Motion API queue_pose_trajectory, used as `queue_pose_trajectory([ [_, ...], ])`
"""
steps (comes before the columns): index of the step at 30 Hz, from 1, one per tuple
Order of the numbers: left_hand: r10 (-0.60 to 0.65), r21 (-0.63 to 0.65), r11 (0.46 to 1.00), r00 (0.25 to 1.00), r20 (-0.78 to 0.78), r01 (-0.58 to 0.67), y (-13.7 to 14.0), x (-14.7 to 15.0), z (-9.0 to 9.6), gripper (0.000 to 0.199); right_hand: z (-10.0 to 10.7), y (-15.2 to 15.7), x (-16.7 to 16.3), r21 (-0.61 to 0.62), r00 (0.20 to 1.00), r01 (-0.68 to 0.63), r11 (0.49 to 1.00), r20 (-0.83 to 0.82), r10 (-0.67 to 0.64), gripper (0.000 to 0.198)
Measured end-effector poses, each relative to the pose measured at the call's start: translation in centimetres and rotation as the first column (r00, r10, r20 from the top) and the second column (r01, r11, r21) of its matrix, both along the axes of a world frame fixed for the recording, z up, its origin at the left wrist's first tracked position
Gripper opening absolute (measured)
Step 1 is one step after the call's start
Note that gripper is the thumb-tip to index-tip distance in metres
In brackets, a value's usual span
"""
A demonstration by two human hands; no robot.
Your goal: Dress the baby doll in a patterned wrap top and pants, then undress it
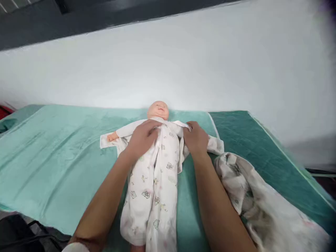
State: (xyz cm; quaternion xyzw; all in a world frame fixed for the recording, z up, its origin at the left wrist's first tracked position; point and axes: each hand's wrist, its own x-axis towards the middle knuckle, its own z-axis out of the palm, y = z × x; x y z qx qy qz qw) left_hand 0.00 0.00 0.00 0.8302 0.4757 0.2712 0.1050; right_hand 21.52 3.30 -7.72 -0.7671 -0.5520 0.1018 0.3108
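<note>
A baby doll [158, 109] lies on its back, dressed in a white top. White printed baby clothes [164, 189] cover its front and legs, with one foot partly showing at the bottom edge. My left hand [144, 136] rests at the doll's chest, thumb and fingers closed on the edge of the baby clothes. On the other side of the chest, my right hand [196, 137] is closed on a fold of the cloth near the doll's shoulder. One bare doll hand [112, 136] sticks out of its sleeve at the left; the other arm is mostly hidden behind my right hand.
A light green towel [65, 147] lies over a darker green cover [236, 133]. Crumpled white printed cloth [278, 210] lies at the right beside my forearm. A white wall [183, 63] stands behind. Dark items [21, 231] sit at the lower left.
</note>
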Motion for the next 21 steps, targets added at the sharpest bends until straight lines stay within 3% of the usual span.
queue_pose_trajectory([
  [3, -0.106, -0.024, 0.994, 0.942, -0.318, 0.104, 1.6, 4.7, 1.0, 0.028, 0.0, 0.0, 0.2, -0.007, 0.999, -0.024, 1.0, 0.035, 0.024, 0.036],
  [7, -0.19, -0.152, 0.981, 0.749, -0.634, 0.12, 3.3, 9.4, 1.5, 0.031, 0.2, -0.1, 0.3, -0.011, 0.998, -0.07, 0.997, 0.007, 0.07, 0.035],
  [13, -0.213, -0.235, 0.97, 0.675, -0.707, 0.06, 5.7, 12.0, 0.4, 0.034, 0.7, -0.2, 0.2, 0.001, 0.994, -0.07, 0.998, -0.082, 0.07, 0.032],
  [21, -0.15, -0.183, 0.983, 0.64, -0.753, 0.015, 6.5, 9.5, 0.9, 0.037, 0.1, 0.2, 1.8, 0.046, 0.977, 0.048, 0.998, -0.209, -0.038, 0.031],
])
